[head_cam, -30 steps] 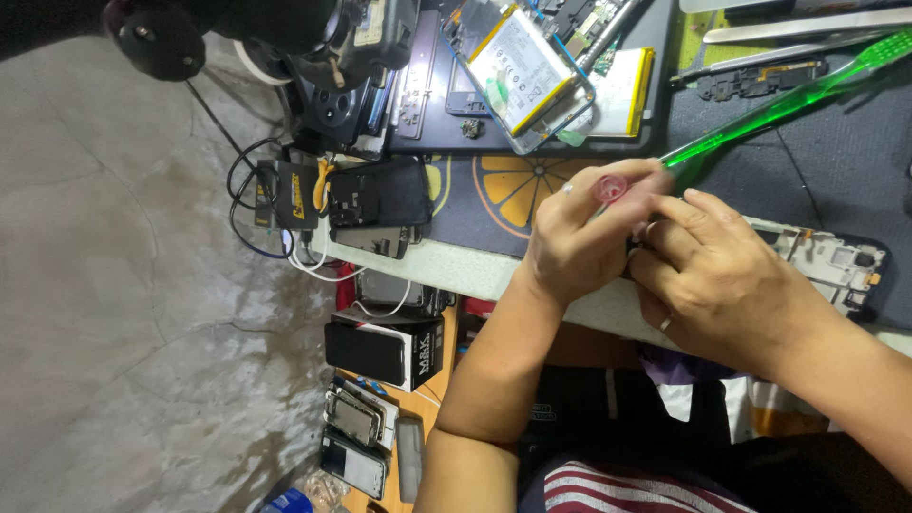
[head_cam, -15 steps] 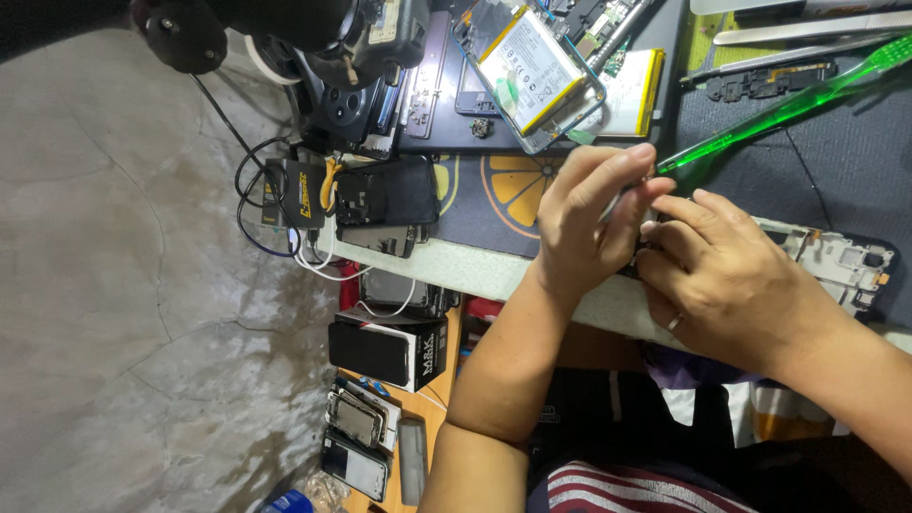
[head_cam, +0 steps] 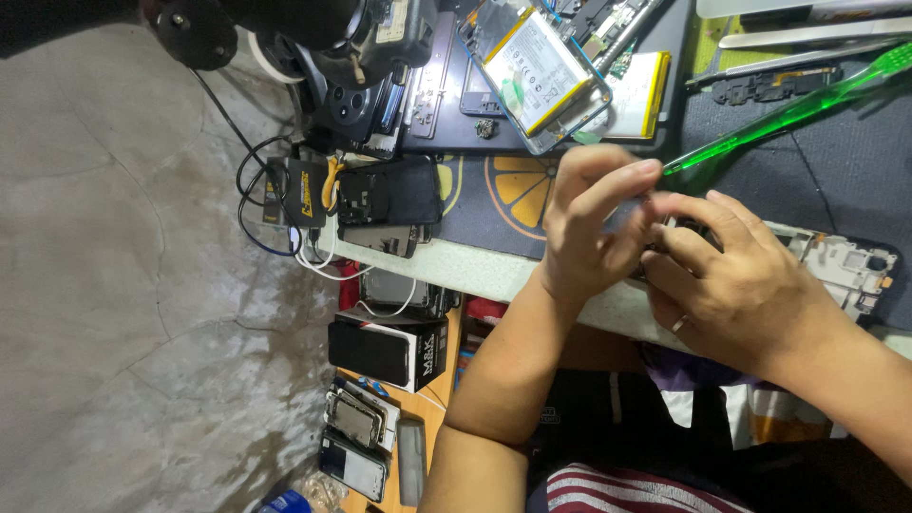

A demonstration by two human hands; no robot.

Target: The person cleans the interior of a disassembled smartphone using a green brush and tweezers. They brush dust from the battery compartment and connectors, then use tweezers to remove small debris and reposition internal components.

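My left hand point(head_cam: 589, 228) and my right hand point(head_cam: 750, 285) meet fingertip to fingertip above the near edge of the dark work mat point(head_cam: 836, 180). My right hand, which wears a ring, lies over one end of a stripped white phone frame point(head_cam: 841, 261) and grips it. My left hand's fingers and thumb are stretched towards that same end. What they pinch is hidden. A clear green tool point(head_cam: 788, 109) lies on the mat, its tip just beside my left fingertips.
An opened phone with its battery showing point(head_cam: 537, 66) and a yellow-edged battery point(head_cam: 641, 95) lie at the mat's far side. Dark phone parts point(head_cam: 385, 195), cables point(head_cam: 275, 228) and camera modules point(head_cam: 351, 100) crowd the left end. Phones and a box point(head_cam: 385, 351) sit on a lower shelf.
My left hand has opened out from a curled grip to stretched fingers. A pinkish round thing seen at its fingertips a second ago no longer shows. My right hand has barely moved.
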